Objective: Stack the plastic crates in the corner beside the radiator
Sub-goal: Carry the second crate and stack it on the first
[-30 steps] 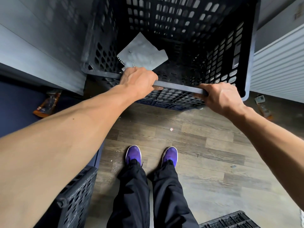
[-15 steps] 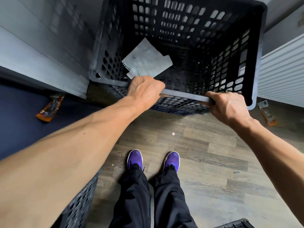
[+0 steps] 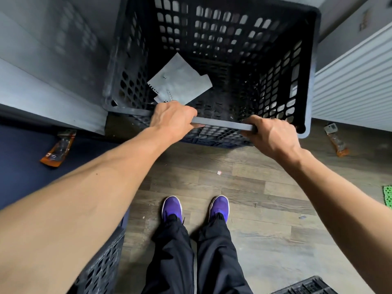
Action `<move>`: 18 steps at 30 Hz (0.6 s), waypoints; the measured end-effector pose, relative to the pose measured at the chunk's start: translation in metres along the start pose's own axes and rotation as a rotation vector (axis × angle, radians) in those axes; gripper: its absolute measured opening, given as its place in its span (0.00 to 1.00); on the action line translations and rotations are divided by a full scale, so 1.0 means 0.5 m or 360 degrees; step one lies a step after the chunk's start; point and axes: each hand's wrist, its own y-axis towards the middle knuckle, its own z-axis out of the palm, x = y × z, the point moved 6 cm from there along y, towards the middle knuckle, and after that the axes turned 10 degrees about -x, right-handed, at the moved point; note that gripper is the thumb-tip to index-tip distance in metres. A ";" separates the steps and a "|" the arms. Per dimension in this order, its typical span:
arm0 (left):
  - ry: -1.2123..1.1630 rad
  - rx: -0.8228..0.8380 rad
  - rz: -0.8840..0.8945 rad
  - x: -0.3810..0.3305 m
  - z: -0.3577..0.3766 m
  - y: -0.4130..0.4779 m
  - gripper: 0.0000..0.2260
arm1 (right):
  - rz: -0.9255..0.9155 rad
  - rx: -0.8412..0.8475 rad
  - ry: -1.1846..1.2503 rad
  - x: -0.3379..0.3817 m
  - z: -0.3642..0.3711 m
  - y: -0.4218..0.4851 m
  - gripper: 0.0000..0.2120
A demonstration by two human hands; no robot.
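Crate, far rim partly off-frame

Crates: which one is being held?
The big crate with paper inside: left hand and right hand grip its rim. Left crate and right crate sit apart.

Black lattice crate, purple shoes, white ribbed radiator

black slotted crate upright, open top, paper sheets on its floor, beside radiator, second crate bottom left, third crate bottom right edge
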 end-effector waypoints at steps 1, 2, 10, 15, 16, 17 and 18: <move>0.0003 0.0006 0.0000 -0.001 -0.002 0.003 0.07 | 0.0020 0.0011 0.0011 0.001 0.002 0.006 0.17; 0.0006 0.0007 -0.0005 -0.001 -0.004 0.003 0.07 | 0.0033 0.0032 0.0003 0.003 0.006 0.012 0.18; -0.0004 0.0194 -0.0033 -0.005 -0.022 0.015 0.09 | -0.0005 -0.0028 0.0002 -0.013 0.005 0.027 0.23; 0.0109 0.0105 0.0013 -0.007 -0.023 0.025 0.09 | 0.0010 -0.0069 -0.0058 -0.025 0.013 0.027 0.24; 0.0121 0.0129 0.0017 -0.006 -0.028 0.028 0.09 | 0.0017 -0.0045 -0.0070 -0.026 0.012 0.032 0.25; 0.0106 0.0155 0.0010 -0.006 -0.031 0.026 0.10 | 0.0021 -0.0014 -0.0069 -0.024 0.010 0.032 0.26; 0.0080 0.0155 -0.0010 -0.007 -0.032 0.024 0.10 | 0.0026 0.0009 -0.0074 -0.022 0.008 0.031 0.27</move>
